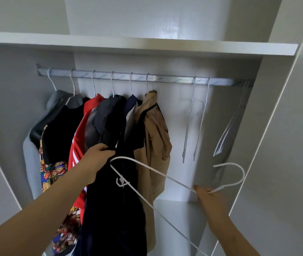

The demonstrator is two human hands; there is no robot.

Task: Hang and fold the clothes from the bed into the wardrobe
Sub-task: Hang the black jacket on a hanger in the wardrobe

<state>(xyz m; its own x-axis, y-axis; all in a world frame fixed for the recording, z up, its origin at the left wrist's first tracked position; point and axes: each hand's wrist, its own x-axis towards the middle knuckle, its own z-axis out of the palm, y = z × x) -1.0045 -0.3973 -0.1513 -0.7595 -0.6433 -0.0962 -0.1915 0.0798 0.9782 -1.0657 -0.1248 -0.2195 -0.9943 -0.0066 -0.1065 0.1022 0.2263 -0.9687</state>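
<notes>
Hung clothes: on hangers along the left half of the rail, with a tan jacket rightmost.
Left hand: fingers curled round the top of a navy garment, in front of the hung row.
White hanger: slants across the navy garment, hook at the right.
Right hand: pinches the white hanger just below its hook.
Empty hangers: on the rail's right half.

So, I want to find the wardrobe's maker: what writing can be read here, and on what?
"HONG": small blue print repeated along the hanging rail; the letters before it are too blurred to read.
Lettering low on the bear-print garment: too blurred to read.
No other text shows.
</notes>
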